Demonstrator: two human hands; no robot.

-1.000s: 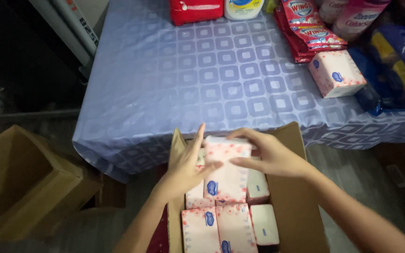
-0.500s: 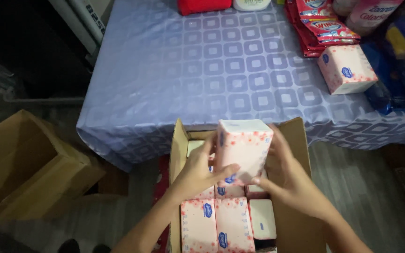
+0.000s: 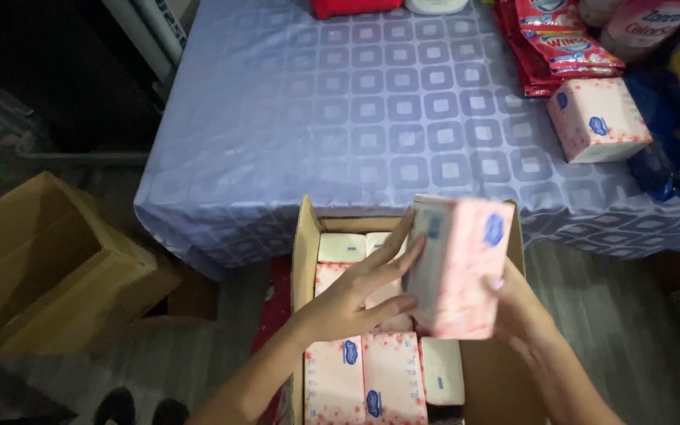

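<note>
A pink-and-white tissue pack (image 3: 460, 266) is lifted out above an open cardboard box (image 3: 302, 252). My right hand (image 3: 517, 308) grips it from below and behind. My left hand (image 3: 360, 293) lies flat against its left side, fingers spread. Inside the box, several more packs (image 3: 364, 378) of the same kind stand in rows. Another matching pack (image 3: 598, 120) lies on the table at the right.
A table with a blue patterned cloth (image 3: 356, 118) stands beyond the box. Red sachets (image 3: 564, 47), pink and blue packages and a red container sit along its far and right edge. An empty cardboard box (image 3: 37, 267) stands on the floor at left.
The pack has been lifted out of the box, raised and swung to the right, turning its side toward me. Both hands moved with it.
</note>
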